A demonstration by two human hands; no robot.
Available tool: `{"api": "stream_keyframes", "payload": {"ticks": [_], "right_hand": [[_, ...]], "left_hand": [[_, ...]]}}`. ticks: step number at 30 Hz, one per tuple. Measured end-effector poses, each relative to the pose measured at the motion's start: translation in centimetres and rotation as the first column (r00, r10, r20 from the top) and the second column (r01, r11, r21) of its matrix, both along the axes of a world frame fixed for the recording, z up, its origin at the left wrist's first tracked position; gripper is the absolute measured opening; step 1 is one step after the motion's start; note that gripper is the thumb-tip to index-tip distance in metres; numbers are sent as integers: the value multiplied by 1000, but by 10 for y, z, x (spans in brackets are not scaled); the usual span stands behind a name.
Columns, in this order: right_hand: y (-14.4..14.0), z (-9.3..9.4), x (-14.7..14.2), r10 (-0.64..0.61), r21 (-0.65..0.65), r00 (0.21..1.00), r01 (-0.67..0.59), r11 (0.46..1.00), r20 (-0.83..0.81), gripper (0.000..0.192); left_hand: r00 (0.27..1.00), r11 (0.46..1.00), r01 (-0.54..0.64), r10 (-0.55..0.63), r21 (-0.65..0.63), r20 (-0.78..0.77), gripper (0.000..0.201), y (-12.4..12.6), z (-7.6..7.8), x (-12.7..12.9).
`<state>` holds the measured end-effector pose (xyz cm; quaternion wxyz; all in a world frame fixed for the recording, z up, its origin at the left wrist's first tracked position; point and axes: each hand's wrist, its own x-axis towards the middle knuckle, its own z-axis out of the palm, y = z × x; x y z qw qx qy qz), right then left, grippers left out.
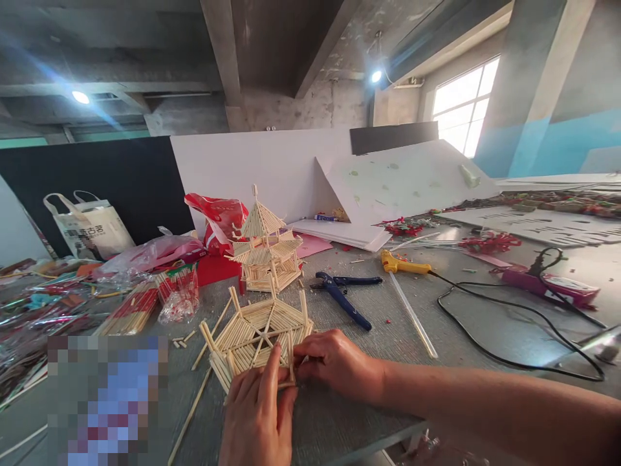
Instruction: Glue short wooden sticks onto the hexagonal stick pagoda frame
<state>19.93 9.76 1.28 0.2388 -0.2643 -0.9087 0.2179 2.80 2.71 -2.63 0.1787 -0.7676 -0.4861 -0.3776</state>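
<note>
A flat hexagonal frame of wooden sticks (257,330) lies on the grey table (388,336) in front of me. My left hand (257,414) rests at its near edge, fingers pinching short upright sticks there. My right hand (334,362) grips the same near right corner from the side. Behind it stands a small pagoda model of sticks (264,249) with a pointed roof.
Blue pliers (344,291), a yellow glue gun (402,264) with a black cord (485,323), and a clear glue stick (412,317) lie to the right. Stick bundles in plastic (145,304) and bags (90,226) sit left. White boards (388,188) lean behind.
</note>
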Motion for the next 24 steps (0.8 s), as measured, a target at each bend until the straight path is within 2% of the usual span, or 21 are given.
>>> {"api": "stream_keyframes", "payload": {"ticks": [9,17,24], "right_hand": [[2,0,-1,29,-61,999,-31,998,-26,14],[1,-1,-3,-11,-81,999,7,997,-52,16],[-3,1,-3,-61,-154,996,49,987,-71,16]], "left_hand": [[999,999,24,-23,-25,38,48,0,-5,-1],[999,1000,6,-5,-9,34,48,1,-6,1],[1000,1000,-12,12,16,15,47,2,-7,0]]}}
